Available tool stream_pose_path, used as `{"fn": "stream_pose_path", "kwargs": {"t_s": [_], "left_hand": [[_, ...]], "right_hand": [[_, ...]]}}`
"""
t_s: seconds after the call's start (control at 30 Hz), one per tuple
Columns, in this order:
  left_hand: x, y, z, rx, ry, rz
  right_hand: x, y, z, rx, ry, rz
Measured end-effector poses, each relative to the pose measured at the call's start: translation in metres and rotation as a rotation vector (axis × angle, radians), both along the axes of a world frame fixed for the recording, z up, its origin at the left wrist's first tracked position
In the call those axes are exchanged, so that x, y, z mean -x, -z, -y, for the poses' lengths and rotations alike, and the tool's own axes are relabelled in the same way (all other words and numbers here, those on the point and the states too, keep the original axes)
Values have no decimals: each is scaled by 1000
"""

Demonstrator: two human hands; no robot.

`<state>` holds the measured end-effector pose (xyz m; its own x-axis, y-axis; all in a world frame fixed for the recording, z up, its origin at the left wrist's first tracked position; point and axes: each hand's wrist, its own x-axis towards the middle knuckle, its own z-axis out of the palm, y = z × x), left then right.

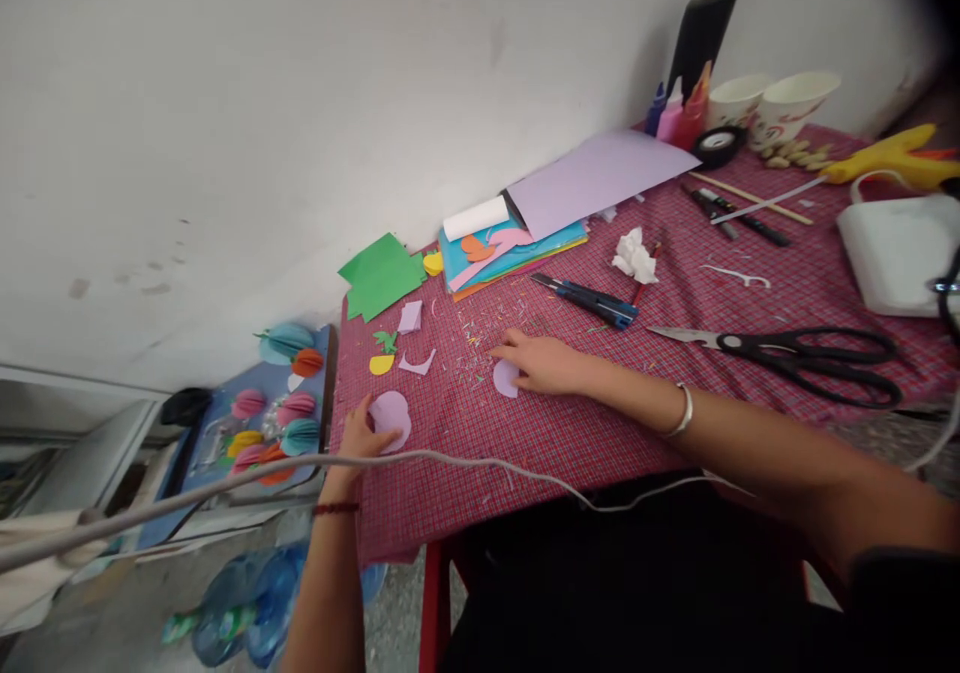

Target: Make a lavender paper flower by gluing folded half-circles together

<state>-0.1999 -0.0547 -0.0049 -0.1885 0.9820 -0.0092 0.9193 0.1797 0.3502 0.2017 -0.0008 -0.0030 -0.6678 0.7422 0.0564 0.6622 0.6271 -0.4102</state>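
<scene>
Two hands are resting left of the scissors (795,355): the left hand (361,439) is pinching purple circles (393,416), the right hand (544,363) is pressing flat on a purple scrap (505,379).

A scuffed white wall (225,103) fills ten to one o'clock behind the red-checked worktop (570,443), with grey speckled floor (97,623) at seven o'clock.

A matt, woven checked tablecloth (570,433) is seen. The left lilac disc (391,415) and the right lilac disc (505,377) are cut from smooth matt paper. The scissors (787,353) are made of bright metal blades and glossy black plastic handles.
</scene>
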Motion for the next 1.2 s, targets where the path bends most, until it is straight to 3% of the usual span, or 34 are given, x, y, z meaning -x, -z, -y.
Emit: {"fn": "stream_pose_path", "kwargs": {"t_s": [0.13, 0.27, 0.47, 0.63, 0.73, 0.87, 1.07, 1.2], "left_hand": [[3, -9, -14, 83, 16, 86], [-2, -13, -16, 129, 37, 172], [-20, -13, 4, 29, 77, 285], [-34, -34, 6, 6, 142, 399], [-45, -53, -22, 29, 210, 505], [-78, -68, -83, 91, 374, 544], [-149, -61, -165, 112, 656, 372], [-180, -51, -196, 0, 739, 239]], "right_hand": [[4, -15, -5, 17, -122, 63], [7, -21, -8, 42, -120, 96], [2, -10, -13, 90, -53, 10], [-11, -3, -28, 164, 156, -139], [-19, 0, -37, 207, 263, -246], [-25, 3, -43, 266, 306, -385], [-24, 3, -44, 393, 323, -604], [-26, 3, -43, 565, 302, -691]]}}
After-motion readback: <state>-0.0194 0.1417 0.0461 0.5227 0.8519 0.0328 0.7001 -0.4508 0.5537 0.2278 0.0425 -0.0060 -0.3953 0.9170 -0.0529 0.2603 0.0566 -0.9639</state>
